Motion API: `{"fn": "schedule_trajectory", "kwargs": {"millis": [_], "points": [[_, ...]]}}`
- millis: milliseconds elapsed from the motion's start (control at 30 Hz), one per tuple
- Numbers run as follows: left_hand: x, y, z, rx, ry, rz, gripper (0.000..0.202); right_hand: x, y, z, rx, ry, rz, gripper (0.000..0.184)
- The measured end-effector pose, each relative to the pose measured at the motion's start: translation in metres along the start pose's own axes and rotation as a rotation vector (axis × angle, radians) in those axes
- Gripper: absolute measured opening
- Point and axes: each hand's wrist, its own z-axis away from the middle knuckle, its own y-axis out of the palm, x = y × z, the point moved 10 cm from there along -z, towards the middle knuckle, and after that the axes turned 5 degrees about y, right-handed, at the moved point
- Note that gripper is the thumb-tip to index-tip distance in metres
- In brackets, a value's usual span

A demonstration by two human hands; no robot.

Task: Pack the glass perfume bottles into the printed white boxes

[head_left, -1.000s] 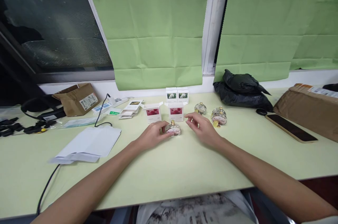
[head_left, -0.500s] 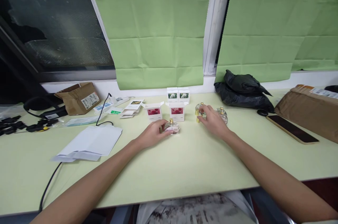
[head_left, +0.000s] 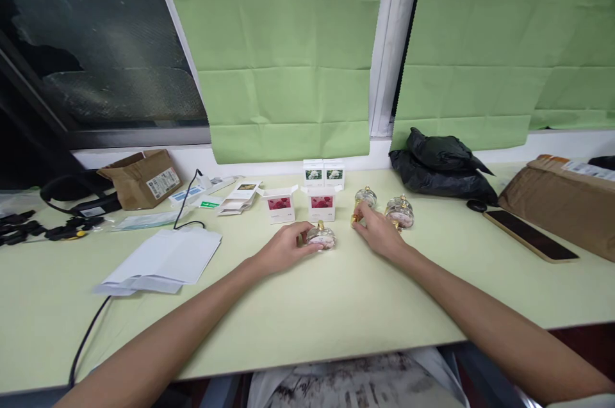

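Observation:
Between the thumb and fingers of my left hand is a clear glass perfume bottle with a gold neck, resting on the table. My right hand pinches a small gold cap at its fingertips. Just behind those fingers stands a second perfume bottle. A third perfume bottle is to the right of that hand, with another small gold piece near its base. Two white boxes with red flower pictures, a left one and a right one, stand behind the held bottle with their top flaps open.
Two white boxes with white flower pictures stand at the back. Folded cartons, white paper, a cable and a brown box lie left. A black plastic bag, a phone and a brown parcel lie right.
My left hand and its bottle have shifted slightly right and nearer me. My right hand has drawn left and nearer with the gold cap, uncovering more of the two bottles behind it.

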Motion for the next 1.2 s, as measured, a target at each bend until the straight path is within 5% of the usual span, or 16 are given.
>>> {"fn": "schedule_trajectory", "kwargs": {"millis": [567, 933, 1200], "points": [[-0.003, -0.002, 0.001, 0.042, 0.056, -0.078, 0.030, 0.061, -0.025, 0.028, -0.131, -0.218, -0.548, 0.022], [-0.010, 0.004, -0.001, 0.033, 0.081, -0.057, 0.032, 0.076, -0.024, 0.032, -0.201, -0.380, -0.606, 0.021], [-0.014, 0.012, 0.000, 0.049, 0.106, -0.021, 0.029, 0.086, -0.018, 0.035, -0.125, -0.448, -0.597, 0.024]]}}
